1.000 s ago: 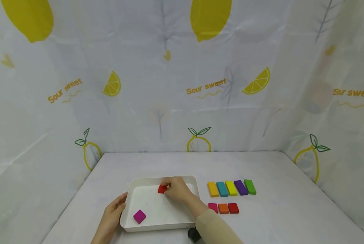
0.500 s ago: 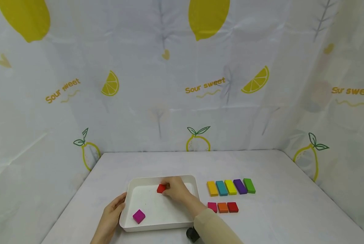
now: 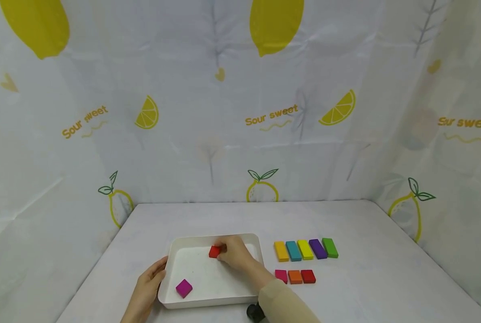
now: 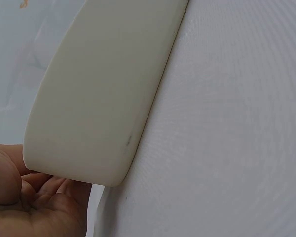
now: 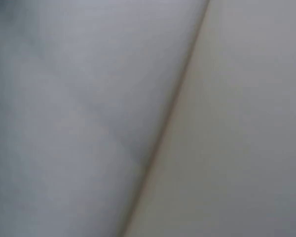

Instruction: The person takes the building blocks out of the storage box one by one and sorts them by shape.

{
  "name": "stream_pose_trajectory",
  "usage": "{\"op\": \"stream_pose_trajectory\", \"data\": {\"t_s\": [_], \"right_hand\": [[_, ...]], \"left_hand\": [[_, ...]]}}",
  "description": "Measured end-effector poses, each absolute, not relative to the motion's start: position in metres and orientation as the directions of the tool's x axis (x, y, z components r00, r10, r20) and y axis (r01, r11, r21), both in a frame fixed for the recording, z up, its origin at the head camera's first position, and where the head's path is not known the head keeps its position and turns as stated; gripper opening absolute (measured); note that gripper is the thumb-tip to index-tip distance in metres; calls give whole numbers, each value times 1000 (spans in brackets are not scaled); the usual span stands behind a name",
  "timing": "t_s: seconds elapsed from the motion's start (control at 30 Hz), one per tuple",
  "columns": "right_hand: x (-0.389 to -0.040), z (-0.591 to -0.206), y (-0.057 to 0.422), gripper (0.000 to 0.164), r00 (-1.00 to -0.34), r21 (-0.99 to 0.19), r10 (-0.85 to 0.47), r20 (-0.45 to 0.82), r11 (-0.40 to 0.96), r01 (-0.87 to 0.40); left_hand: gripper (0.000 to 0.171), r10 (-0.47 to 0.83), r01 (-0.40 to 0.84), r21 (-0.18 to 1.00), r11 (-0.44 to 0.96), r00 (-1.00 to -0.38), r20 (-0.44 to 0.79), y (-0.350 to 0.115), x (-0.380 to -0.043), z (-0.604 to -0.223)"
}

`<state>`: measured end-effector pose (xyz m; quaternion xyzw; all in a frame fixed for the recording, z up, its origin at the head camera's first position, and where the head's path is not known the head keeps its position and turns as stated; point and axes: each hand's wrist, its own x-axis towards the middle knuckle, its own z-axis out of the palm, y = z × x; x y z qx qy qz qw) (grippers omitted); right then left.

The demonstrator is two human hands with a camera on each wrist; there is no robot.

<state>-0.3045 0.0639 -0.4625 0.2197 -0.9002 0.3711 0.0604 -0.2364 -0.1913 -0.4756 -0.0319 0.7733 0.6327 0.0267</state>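
A shallow white tray (image 3: 212, 301) lies on the table in the head view. Its left side is held by my left hand (image 3: 145, 285); in the left wrist view, that hand (image 4: 44, 202) has curled fingers at the tray's corner (image 4: 93, 98). My right hand (image 3: 236, 255) reaches over the tray and pinches a red block (image 3: 214, 251) near the far wall, its right part hidden by the fingers. A magenta block (image 3: 184, 288) sits turned cornerwise in the tray's near left. The right wrist view is blurred, with a pale tray wall (image 5: 237, 123) and no hand.
Right of the tray, a back row has yellow-orange (image 3: 281, 251), teal (image 3: 293, 250), yellow (image 3: 305, 249), purple (image 3: 318, 249) and green (image 3: 330, 247) blocks. Pink (image 3: 281, 275), orange (image 3: 295, 277) and red (image 3: 308, 276) blocks form the front row. A black object (image 3: 255, 312) shows by the right sleeve.
The red block turns slightly under the right hand's fingers near the tray's far wall. The left hand stays at the tray's side; the head view shifts a little.
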Motion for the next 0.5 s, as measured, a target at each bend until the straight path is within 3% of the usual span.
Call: {"op": "stream_pose_trajectory", "data": {"t_s": [0.5], "right_hand": [[-284,-428,102,32,-917,-733,-337,214,566,-379]], "left_hand": [[48,-17,-77,979,189,-997,-76,-191,-237,-477]]}}
